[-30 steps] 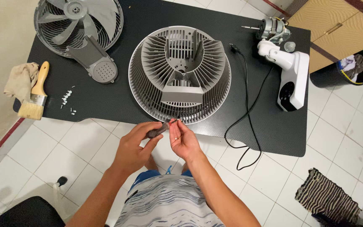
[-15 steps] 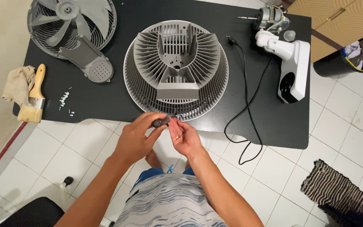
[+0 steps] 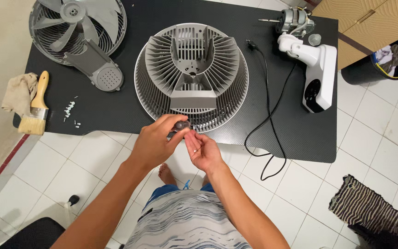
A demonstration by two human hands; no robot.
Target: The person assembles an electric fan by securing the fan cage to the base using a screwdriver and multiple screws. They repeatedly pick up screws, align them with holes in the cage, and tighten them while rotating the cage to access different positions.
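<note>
- Left hand (image 3: pixel 155 143): fingers curled round the dark handle of a screwdriver (image 3: pixel 179 125), held at the near rim of the grille
- Right hand (image 3: pixel 202 150): palm up, fingers loosely bent, thumb and forefinger pinched at the screwdriver's tip; a small pale screw (image 3: pixel 194 150) lies in the palm
- Rear fan grille (image 3: pixel 191 76): round, grey, with a white rim, lying flat at the middle of the table, its near edge just beyond both hands
- Table (image 3: pixel 116 108): black, textured top, over a white tiled floor
- Front grille with fan blades (image 3: pixel 77 27): far left corner, a grey perforated cover (image 3: pixel 100 69) resting against it
- Loose screws (image 3: pixel 71 110): small white cluster, left of the rear grille
- Paintbrush (image 3: pixel 35 108): wooden handle, at the left edge, touching a beige rag (image 3: pixel 17 92)
- White fan stand (image 3: pixel 316 71): right side, the bare motor (image 3: pixel 293 20) at its far end
- Black power cord (image 3: pixel 266 120): runs from the far side, looping off the near edge
</note>
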